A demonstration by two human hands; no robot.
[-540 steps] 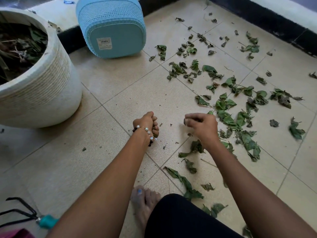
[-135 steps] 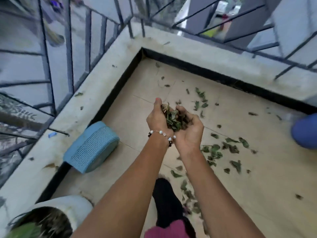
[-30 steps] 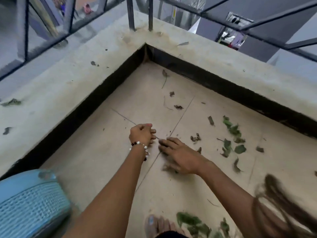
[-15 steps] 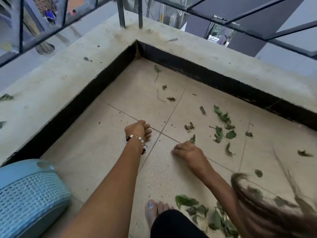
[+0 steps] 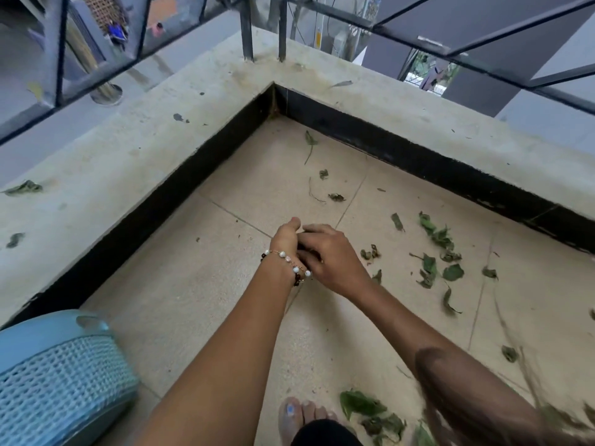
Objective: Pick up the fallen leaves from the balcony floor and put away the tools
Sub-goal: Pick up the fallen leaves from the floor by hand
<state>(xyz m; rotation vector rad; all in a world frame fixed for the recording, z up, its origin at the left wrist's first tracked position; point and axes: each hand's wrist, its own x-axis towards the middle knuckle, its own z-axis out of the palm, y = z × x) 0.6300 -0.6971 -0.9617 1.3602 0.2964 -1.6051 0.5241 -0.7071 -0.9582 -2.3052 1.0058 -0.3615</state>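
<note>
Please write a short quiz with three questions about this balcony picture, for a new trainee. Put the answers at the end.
1. True or false: the left hand and the right hand are touching each other above the floor.
2. Where does the blue basket sit in the head view? A) lower left B) upper right C) centre
3. On which wrist is the bead bracelet?

Key:
1. True.
2. A.
3. The left wrist.
</note>
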